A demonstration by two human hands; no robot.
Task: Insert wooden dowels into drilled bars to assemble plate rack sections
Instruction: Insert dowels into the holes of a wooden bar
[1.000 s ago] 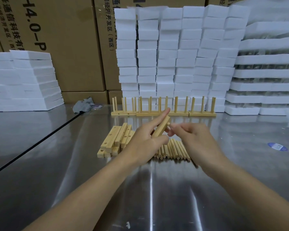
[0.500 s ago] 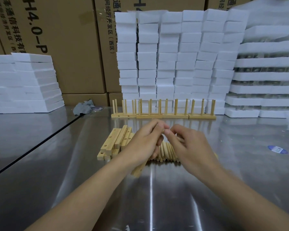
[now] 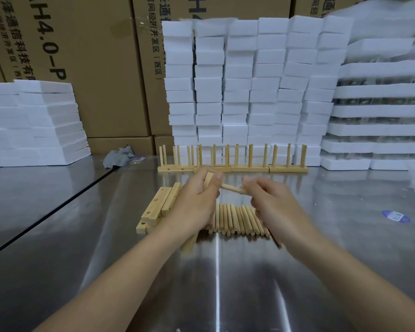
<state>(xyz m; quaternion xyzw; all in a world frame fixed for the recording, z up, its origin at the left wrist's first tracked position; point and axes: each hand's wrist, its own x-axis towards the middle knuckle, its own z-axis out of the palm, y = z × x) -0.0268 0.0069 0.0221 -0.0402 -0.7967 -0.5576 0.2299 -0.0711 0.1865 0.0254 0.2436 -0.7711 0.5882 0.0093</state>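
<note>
A: Left hand (image 3: 197,202)?
B: Curled round a drilled bar (image 3: 209,179). Held steep, with its top end above the knuckles and its bottom end below the wrist, low over the table (image 3: 82,236).
A: Right hand (image 3: 276,207)?
B: Pinching a dowel (image 3: 231,188) by its right end, thumb against fingertips.
A: Axis?
B: Near level, left to right. Free tip aimed at the side of the bar, just beside it or touching. Too blurred to say whether seated in a hole.
A: Square to the bar?
B: Roughly, yes. Cannot see the hole itself, behind the left fingers.
A: Next move, then?
B: Probably a straight push leftward along the dowel's own line, with the bar braced against it. Right hand for the push, left for the hold.
A: Room?
B: Plenty in the air. Directly under both hands, loose dowels (image 3: 237,219) in a row, pointing away from the camera. Just left of the left hand, spare bars (image 3: 158,207) in a stack. Beyond the knuckles and apart, finished sections (image 3: 233,164) standing in a line, with foam blocks (image 3: 237,92) behind.
A: Risk?
B: Skewed entry and a jam, likely. Or a slip down into the row below.
</note>
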